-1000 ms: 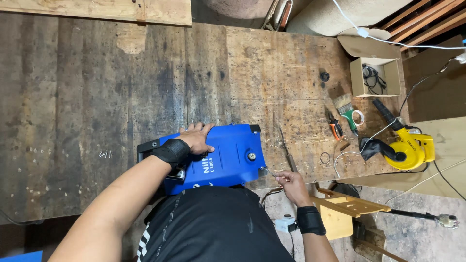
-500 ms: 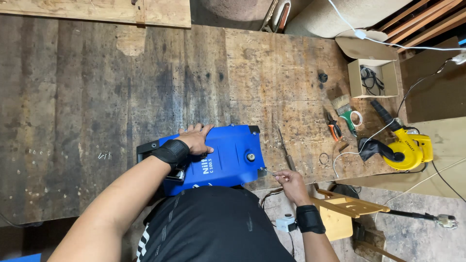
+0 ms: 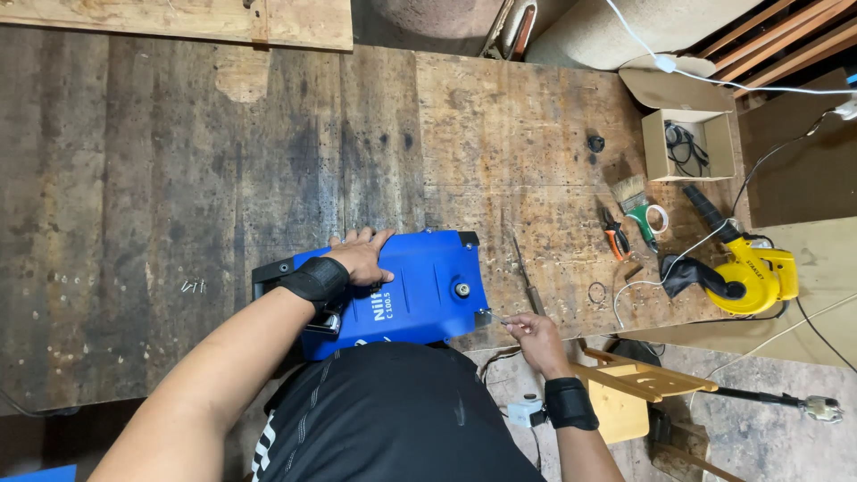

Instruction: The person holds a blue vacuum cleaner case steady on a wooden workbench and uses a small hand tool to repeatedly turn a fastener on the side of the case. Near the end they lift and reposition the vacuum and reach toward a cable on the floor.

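Note:
A blue box-shaped machine (image 3: 420, 290) with a black end lies flat near the front edge of a worn wooden workbench (image 3: 268, 161). My left hand (image 3: 360, 257) rests flat on its top, fingers spread, a black band on the wrist. My right hand (image 3: 532, 335) is at the machine's right front corner, fingers pinched on a small thin metal piece (image 3: 491, 314) by the casing edge. A long slim screwdriver (image 3: 527, 272) lies on the bench just beyond that hand.
At the right end of the bench lie a yellow hand blower (image 3: 745, 272), orange-handled pliers (image 3: 614, 234), a paintbrush (image 3: 632, 192), a tape roll (image 3: 659, 219) and an open cardboard box (image 3: 687, 143). A few loose screws (image 3: 191, 286) lie left. A yellow wooden stool (image 3: 638, 393) stands below.
My right hand has edged slightly toward the machine's right corner with the small metal piece. My left hand and the blue machine have stayed put.

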